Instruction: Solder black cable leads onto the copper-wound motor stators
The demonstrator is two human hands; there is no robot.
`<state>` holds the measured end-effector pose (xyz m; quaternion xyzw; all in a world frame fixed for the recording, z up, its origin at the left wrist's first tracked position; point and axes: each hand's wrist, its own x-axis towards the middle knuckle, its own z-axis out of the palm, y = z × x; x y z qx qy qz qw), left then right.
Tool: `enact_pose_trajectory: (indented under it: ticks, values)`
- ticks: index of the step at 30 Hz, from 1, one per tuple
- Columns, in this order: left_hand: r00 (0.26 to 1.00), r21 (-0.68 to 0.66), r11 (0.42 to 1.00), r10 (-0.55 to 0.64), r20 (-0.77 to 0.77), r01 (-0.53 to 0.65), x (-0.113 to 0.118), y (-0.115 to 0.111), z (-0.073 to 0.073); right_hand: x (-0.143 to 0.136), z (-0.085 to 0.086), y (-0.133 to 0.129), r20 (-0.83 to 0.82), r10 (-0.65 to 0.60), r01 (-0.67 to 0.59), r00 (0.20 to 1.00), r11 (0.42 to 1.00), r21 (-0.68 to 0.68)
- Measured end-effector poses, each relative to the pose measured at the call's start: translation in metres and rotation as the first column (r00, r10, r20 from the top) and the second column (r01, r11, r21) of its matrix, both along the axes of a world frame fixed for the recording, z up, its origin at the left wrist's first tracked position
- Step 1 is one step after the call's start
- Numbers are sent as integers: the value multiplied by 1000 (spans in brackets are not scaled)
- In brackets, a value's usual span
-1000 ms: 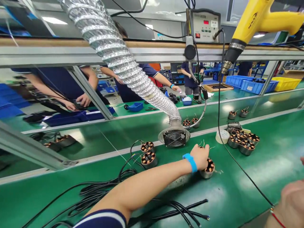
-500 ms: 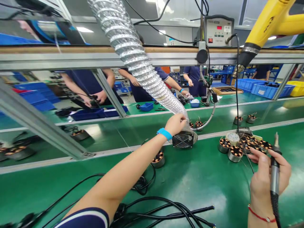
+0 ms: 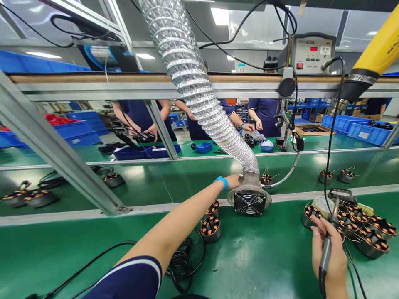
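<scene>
My left hand (image 3: 233,181) reaches forward to the left side of a metal fume hood (image 3: 256,182), at its neck; its fingertips are hidden there. The hood has a fan grille (image 3: 249,203) in front and hangs on a silver flexible duct (image 3: 199,95). In my right hand (image 3: 331,251) is a soldering iron (image 3: 326,249), its tip pointing up and away. The fingertips of that hand are at a motor stator (image 3: 311,215) with copper windings; whether they touch it I cannot tell. More stators (image 3: 372,241) cluster to its right.
Two stators (image 3: 211,229) stand beneath my left forearm, by a coil of black cable (image 3: 182,261). A yellow tool (image 3: 374,58) hangs at upper right, near a control box (image 3: 313,54). A metal rail (image 3: 187,202) crosses the green bench. Other people work beyond it.
My left hand has gone from in front of the duct's lower end to the hood's left side. My right hand has moved left with the soldering iron, to a stator. The view has shifted.
</scene>
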<state>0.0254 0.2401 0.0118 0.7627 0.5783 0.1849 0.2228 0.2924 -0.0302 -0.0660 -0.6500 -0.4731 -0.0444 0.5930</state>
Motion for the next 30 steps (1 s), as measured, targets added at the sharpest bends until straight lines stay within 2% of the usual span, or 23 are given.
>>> enact_pose_trajectory:
  ticks: [6,10,15,20,26,30]
  values:
    - [996,-20,997,-72,50,73,7,21,-30,-5,-7,3,83,105,-100,991,993,-64]
    - [989,2,989,-145,5,145,1,27,-44,-5,-5,3,126,136,-126,983,989,-77]
    - [947,68,960,-253,-200,271,-10,29,-51,-21,4,-2,-44,83,-88,996,985,-150]
    - [842,125,893,-349,-411,431,-14,29,-59,-30,10,-5,-115,98,-116,989,979,-165]
    - [738,139,812,-424,-526,566,-17,35,-67,-27,1,-2,-102,123,-141,987,971,-193]
    - [720,149,809,-403,-565,569,-22,37,-61,-19,-9,1,-45,156,-162,987,965,-205]
